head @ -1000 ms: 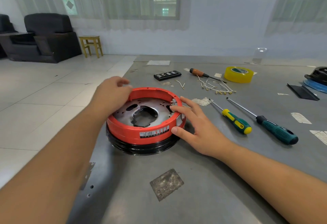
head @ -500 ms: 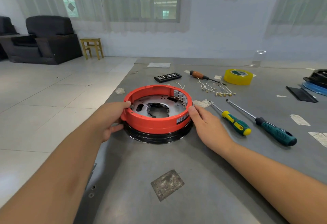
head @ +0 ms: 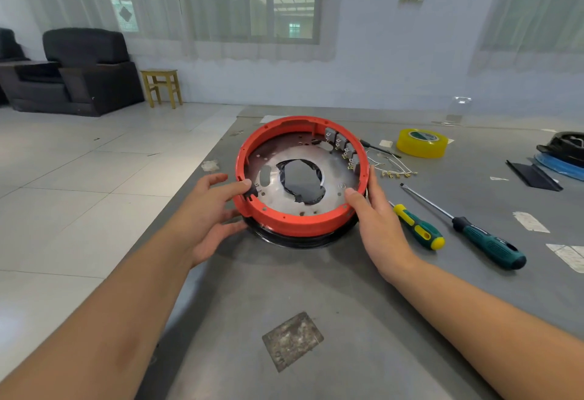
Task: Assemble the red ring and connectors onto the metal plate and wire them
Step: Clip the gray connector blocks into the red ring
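Here, biggest thing first.
Worktop (head: 410,320): grey and flat. It carries the ring, the tools and the tape.
Red ring (head: 294,224): a big round ring near the middle of the worktop. It sits on a black round base (head: 294,241). Its near side looks tipped up a little.
Metal plate (head: 331,172): shiny, inside the red ring, with a big hole in its middle.
Left hand (head: 208,213): on the left side of the ring. The thumb lies over the rim and the fingers curl round the outer wall, so it holds the ring.
Right hand (head: 379,222): on the right side of the ring. The thumb is on the rim and the fingers reach along the outside wall. It holds the ring too.
Connectors (head: 343,145): small grey blocks in a row, inside the ring at its far right wall.
Long screwdriver (head: 486,240): green handle, lying to the right of the hands.
Short screwdriver (head: 417,227): green and yellow handle, just beside the right hand.
Yellow tape (head: 422,143): a roll at the back, right of the ring.
Wires (head: 395,167): thin, pale, with little metal ends, lying between the ring and the tape.
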A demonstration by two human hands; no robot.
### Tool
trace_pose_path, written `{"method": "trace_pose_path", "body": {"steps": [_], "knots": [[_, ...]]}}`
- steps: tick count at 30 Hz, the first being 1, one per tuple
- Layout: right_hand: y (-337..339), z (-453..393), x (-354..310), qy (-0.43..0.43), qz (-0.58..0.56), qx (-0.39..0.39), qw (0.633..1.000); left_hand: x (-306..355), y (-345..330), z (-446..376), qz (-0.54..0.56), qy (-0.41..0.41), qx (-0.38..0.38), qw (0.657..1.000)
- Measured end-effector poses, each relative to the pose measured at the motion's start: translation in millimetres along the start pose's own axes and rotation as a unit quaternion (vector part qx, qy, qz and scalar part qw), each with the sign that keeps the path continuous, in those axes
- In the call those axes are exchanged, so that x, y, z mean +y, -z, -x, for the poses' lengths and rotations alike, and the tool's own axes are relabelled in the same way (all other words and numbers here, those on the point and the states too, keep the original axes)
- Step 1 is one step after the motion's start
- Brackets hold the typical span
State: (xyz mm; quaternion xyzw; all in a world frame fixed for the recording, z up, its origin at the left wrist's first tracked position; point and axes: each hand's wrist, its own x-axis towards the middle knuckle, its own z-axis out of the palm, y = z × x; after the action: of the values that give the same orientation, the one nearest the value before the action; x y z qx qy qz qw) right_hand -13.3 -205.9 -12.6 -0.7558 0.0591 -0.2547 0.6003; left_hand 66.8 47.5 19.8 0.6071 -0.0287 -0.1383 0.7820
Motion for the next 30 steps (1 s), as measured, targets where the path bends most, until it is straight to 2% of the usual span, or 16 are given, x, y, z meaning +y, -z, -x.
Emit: {"method": "trace_pose_path", "body": {"steps": [5, 13, 17, 23, 26, 30], "knots": [[1, -5, 1, 0.008, -0.025, 0.009, 1.0, 3, 6, -4, -0.015, 0.065, -0.06, 0.996], [0, -4, 0, 0.005, -0.026, 0.018, 1.0, -8, 17, -11, 0.022, 0.074, -0.11, 0.991], [-2, -3, 5, -0.008, -0.003, 0.021, 1.0, -12, 18, -8, 0.041, 0.053, -0.084, 0.994], [-13, -1, 8, -0.063, -0.047, -0.05, 0.996, -27, -2, -1, 0.107, 0.022, -0.019, 0.994], [-18, -2, 9, -0.047, -0.051, -0.059, 0.996, -31, -13, 4, 0.116, 0.02, -0.031, 0.992], [-16, -3, 8, -0.047, -0.071, -0.039, 0.996, -35, -18, 5, 0.073, 0.016, -0.048, 0.996]]}}
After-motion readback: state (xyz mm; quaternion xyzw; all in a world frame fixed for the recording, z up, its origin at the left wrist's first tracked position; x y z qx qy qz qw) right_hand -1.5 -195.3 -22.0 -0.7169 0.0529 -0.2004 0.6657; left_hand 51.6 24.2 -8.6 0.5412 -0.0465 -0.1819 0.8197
